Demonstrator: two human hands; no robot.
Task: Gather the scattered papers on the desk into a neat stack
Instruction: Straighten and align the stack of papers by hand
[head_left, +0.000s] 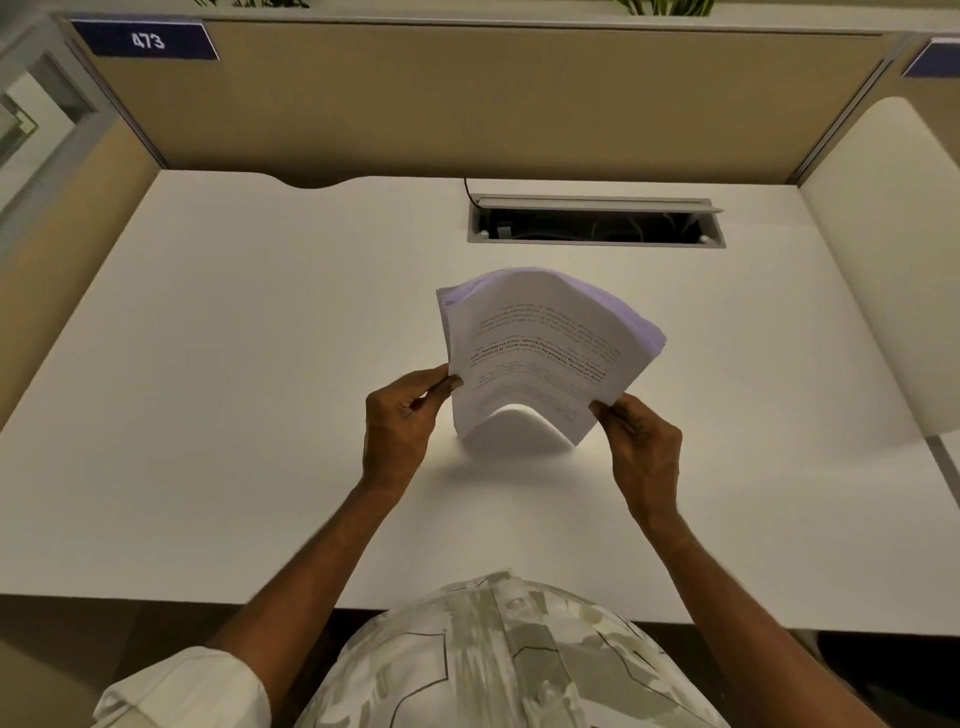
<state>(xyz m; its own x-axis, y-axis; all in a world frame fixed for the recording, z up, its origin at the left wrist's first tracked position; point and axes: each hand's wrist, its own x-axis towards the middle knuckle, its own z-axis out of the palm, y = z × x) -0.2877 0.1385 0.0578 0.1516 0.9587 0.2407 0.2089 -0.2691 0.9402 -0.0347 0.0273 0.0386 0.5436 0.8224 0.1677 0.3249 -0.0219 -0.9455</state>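
White desk: a wide, pale work surface inside a cubicle; its near edge runs just in front of the person's body.
Papers: a thick sheaf of printed sheets, gathered into one bundle and held up over the middle of the desk. The top sheet carries lines of black text that read upside down from this view. The far edges fan apart a little, so the sheets are not squared. The near edge bows upward into an arch, and the lower corners sit at or just above the desk; I cannot tell whether they touch it.
Left hand: closed in a pinch on the left edge of the sheaf, thumb on top, fingers curled underneath.
Right hand: closed in a pinch on the lower right corner of the sheaf, thumb and fingertips pressed on the paper edge.
Cable hatch: a grey-framed slot set in the desk behind the papers, lid tilted open, dark inside with wires faintly visible.
Partition: tan fabric panels wall the desk at the back and left.
Number plate: dark blue, upper left on the partition, reading 473.
Shirt: pale camouflage pattern, sleeves rolled above the forearms.
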